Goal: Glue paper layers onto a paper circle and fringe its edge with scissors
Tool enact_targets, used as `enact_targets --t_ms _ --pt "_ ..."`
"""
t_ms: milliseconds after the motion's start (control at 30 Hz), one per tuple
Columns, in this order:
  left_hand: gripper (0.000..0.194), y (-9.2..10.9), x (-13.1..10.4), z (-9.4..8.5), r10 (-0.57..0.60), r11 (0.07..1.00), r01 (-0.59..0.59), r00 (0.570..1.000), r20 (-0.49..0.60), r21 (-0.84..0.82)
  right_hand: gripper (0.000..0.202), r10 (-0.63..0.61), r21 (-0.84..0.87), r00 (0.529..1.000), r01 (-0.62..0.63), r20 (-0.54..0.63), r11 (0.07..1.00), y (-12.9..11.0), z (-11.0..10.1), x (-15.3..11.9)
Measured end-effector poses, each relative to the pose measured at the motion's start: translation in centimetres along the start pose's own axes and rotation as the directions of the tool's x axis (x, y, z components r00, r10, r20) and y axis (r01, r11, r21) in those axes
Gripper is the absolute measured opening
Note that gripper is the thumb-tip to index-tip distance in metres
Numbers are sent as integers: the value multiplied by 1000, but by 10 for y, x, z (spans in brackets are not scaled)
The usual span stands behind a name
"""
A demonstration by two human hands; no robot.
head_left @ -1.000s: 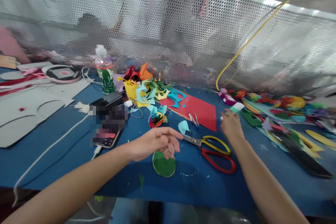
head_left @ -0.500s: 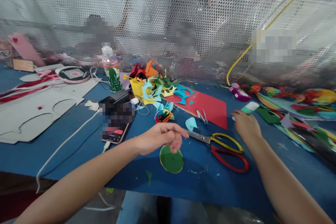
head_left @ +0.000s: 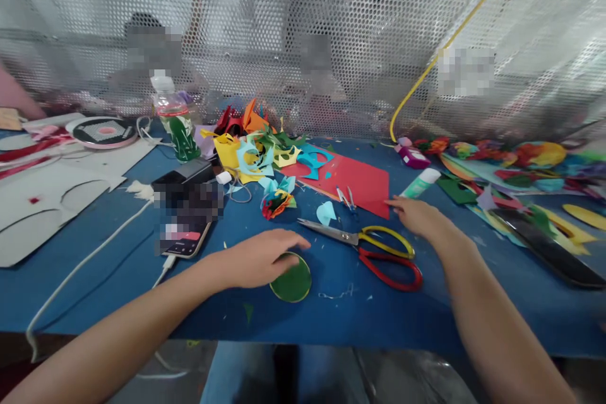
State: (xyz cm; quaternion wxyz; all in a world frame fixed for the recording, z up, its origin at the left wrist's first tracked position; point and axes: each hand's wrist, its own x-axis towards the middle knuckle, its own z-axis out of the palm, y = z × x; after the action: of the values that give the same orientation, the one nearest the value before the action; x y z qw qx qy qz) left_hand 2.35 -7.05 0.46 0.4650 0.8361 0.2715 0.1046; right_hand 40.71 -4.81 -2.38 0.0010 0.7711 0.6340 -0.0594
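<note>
My left hand [head_left: 265, 259] is open, fingers apart, over the upper left edge of a round green disc [head_left: 292, 283]. Whether its thumb and fingers touch the disc I cannot tell. My right hand [head_left: 419, 218] is open, its fingertips reaching left by the corner of a red paper sheet [head_left: 369, 177]. Just behind that hand is a glue stick [head_left: 420, 183] with a white cap, lying slanted. Between my hands rest large scissors [head_left: 348, 238], one handle loop yellow and one red. A pale blue paper scrap [head_left: 326, 213] lies beyond the blades, beside a small metal tool [head_left: 346, 199].
Cut paper scraps [head_left: 255, 151] pile up at the back. A bottle [head_left: 177, 120] and a phone [head_left: 184, 240] on a white cable stand to the left. Grey cardboard [head_left: 52, 208] covers the far left. Paper flowers [head_left: 534, 154] and a black object [head_left: 549, 249] lie right.
The view has shifted to the right. My left hand has come down closer to the green disc with fingers straighter. My right hand now sits nearer me than the glue stick, which shows more fully.
</note>
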Motion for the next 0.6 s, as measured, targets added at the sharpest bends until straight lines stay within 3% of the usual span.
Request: enact_targets --t_ms 100,200,267,367,500,600 --pt "62 2 -3 4 -31 972 18 998 49 232 36 -54 48 997 52 57 997 -19 -19 -34" --pt "64 4 -4 4 -63 928 36 996 60 372 46 -253 176 960 231 117 957 -34 -20 -68" --pt "57 5 -3 3 -90 953 84 996 7 290 54 -330 228 936 297 121 927 -37 -10 -82" --pt "44 4 -1 -1 -100 986 109 992 -71 127 58 -329 265 943 303 58 915 -32 10 -89" --pt "16 3 5 -4 68 998 -62 973 -219 31 51 -299 306 954 295 -34 905 -27 28 -86" --pt "11 4 7 -7 280 960 -267 869 -409 89 47 -263 328 960 281 -98 902 -30 31 -88"
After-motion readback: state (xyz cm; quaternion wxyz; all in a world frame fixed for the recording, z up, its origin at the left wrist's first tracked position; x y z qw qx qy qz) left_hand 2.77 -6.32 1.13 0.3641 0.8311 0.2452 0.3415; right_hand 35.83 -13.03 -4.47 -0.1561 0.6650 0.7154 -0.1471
